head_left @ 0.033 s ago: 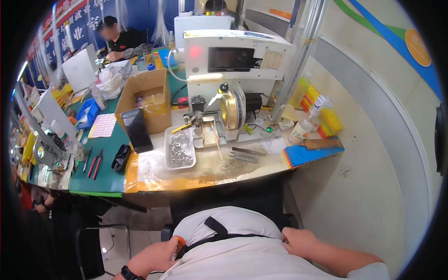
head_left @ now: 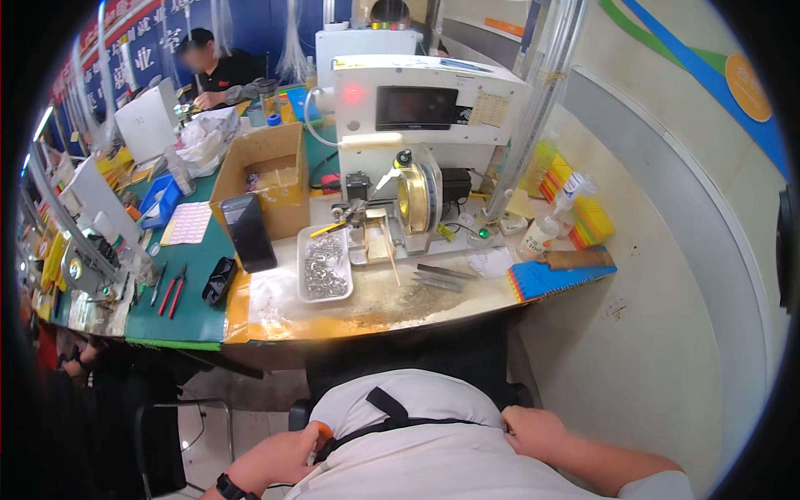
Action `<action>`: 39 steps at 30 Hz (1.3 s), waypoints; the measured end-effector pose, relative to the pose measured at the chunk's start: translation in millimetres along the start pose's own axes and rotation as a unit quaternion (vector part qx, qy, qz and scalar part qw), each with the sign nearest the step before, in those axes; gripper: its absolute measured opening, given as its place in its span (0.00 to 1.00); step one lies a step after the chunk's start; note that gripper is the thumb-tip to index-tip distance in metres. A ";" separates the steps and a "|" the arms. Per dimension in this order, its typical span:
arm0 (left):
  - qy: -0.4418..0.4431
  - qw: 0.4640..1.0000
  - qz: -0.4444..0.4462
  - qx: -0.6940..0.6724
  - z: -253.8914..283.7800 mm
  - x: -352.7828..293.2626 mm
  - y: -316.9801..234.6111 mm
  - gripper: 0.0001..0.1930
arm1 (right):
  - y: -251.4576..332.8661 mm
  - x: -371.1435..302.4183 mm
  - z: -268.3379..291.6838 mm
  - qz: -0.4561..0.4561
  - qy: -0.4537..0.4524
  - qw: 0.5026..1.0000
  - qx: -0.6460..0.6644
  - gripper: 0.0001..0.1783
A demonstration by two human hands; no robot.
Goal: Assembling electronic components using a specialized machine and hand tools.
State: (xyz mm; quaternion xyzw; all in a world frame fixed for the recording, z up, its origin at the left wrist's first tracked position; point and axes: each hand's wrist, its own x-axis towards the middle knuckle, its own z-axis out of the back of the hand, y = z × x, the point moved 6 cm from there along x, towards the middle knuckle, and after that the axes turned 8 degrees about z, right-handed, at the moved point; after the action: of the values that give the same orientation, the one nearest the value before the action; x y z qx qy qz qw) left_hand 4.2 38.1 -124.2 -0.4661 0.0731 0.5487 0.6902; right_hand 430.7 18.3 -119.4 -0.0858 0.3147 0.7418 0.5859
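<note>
Across the white shirt (head_left: 433,467) at my waist runs a black strap (head_left: 400,423), with a loose end sticking up near its middle. My left hand (head_left: 287,457), a dark watch on its wrist, is closed at the strap's left end. A small orange piece (head_left: 323,430) shows by its fingertips; its kind is unclear. At the strap's other end, my right hand (head_left: 533,432) has its fingers curled in and pressed to the waist. The fingertips of both hands are partly hidden. Both hands are below the bench's front edge, away from the things on it.
On the bench stand a white machine (head_left: 425,100) with a brass-coloured wheel (head_left: 412,200), a white tray (head_left: 327,296) of small metal parts, a cardboard box (head_left: 262,183), red-handled pliers (head_left: 172,292) and a blue notebook (head_left: 542,279). Another person (head_left: 218,79) works at the far left.
The bench and its things sit slightly farther right and lower in the picture. Both hands keep their place and grip at the waist.
</note>
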 end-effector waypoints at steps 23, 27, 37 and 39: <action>0.078 0.983 0.159 0.058 -29.9 -46.3 14.1 0.25 | 58.4 56.0 23.9 0.333 -0.206 0.919 -0.041 0.08; 0.075 0.988 0.119 0.060 -9.4 -39.8 1.6 0.26 | 45.1 55.1 18.7 0.332 -0.156 0.930 0.025 0.08; -0.022 0.993 -0.017 0.114 25.8 -2.3 -40.0 0.17 | 1.9 -1.6 2.6 0.165 -0.108 0.980 0.020 0.16; -0.018 0.993 -0.015 0.116 20.9 2.0 -41.6 0.15 | -8.9 -6.1 -9.7 0.097 -0.093 0.991 0.012 0.18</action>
State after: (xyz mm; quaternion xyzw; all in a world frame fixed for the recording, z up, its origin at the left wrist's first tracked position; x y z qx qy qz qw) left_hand 30.7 56.1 -90.4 -0.3734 0.1170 0.5347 0.7490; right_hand 438.5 8.8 -127.3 0.0214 0.2748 0.7960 0.5390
